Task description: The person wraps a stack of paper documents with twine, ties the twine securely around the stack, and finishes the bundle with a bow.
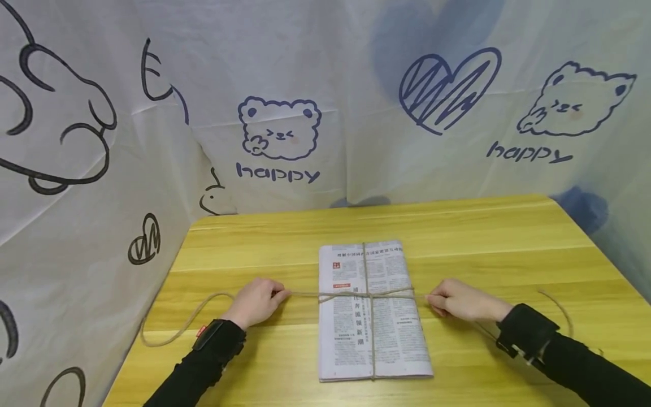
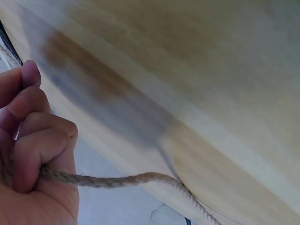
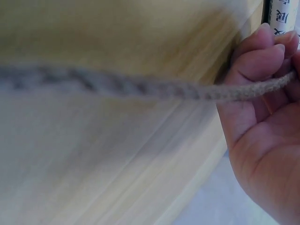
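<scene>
A folded stack of newspapers (image 1: 346, 333) lies on the wooden table, with twine (image 1: 373, 339) running round it lengthwise and across, crossing near the middle. To its left, my left hand (image 1: 259, 302) grips one twine end, pulled straight out from the crossing; the loose tail (image 2: 108, 182) trails out of the curled fingers. On the other side, my right hand (image 1: 460, 299) pinches the opposite end close to the newspapers' right edge. In the right wrist view the twine (image 3: 187, 91) runs out from between those fingers (image 3: 258, 63).
The yellow wood-grain table (image 1: 458, 237) stands against pale cloth walls (image 1: 330, 56) with drawn bears and hearts. A loop of slack twine (image 1: 175, 339) curves at the table's left edge, and another tail (image 1: 561, 311) lies behind the right wrist.
</scene>
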Demonstrator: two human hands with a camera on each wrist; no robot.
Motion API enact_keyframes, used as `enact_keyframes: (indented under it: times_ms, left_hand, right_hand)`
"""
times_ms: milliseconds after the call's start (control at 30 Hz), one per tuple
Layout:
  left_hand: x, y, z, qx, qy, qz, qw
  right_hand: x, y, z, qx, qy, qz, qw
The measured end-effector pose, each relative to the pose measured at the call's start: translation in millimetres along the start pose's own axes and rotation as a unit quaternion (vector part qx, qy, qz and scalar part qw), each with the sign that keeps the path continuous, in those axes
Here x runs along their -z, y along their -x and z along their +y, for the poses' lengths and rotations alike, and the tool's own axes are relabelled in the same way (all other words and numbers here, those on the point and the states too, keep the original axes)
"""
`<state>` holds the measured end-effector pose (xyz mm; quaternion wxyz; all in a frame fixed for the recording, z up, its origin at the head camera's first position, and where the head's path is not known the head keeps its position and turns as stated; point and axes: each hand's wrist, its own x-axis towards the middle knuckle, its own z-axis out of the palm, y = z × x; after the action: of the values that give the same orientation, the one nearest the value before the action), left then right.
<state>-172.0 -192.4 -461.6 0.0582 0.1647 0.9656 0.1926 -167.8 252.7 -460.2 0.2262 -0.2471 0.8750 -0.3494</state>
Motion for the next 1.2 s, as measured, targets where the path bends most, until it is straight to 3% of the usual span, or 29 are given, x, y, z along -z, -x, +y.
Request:
enact_keyframes:
  times_ms: [300, 400, 500, 633, 867, 1000, 1200]
  left_hand:
    - [-5.0, -1.6, -3.0, 0.007, -0.013, 0.011, 0.9998]
    - [-0.8, -1.2, -1.8, 0.007, 0.004, 0.004, 1.0]
    - [14.0, 0.0, 2.6, -0.004, 0.054, -0.011, 0.9985]
    - [43.7, -2.5, 17.1, -0.044, 0.105, -0.016, 0.9933]
    - [85.4, -11.2, 54.7, -0.092, 0.092, 0.011, 0.9915]
    - [96.3, -15.6, 71.6, -0.12, 0.089, 0.021, 0.9886]
    - [103.8, -19.8, 81.8, -0.138, 0.064, 0.028, 0.9879]
  right_hand:
    - [3, 0.2, 3, 0.015, -0.028, -0.022, 0.9992]
    - [6, 2.2, 1, 0.019, -0.039, -0.023, 0.9988]
    - [14, 4.5, -7, 0.028, -0.046, -0.02, 0.9983]
    - [29, 6.2, -23, 0.061, -0.023, 0.006, 0.9979]
    - [58, 8.9, -62, 0.114, 0.031, 0.104, 0.9876]
    - [72, 11.7, -77, 0.112, 0.073, 0.155, 0.9789]
    - [78, 12.7, -81, 0.11, 0.124, 0.172, 0.971]
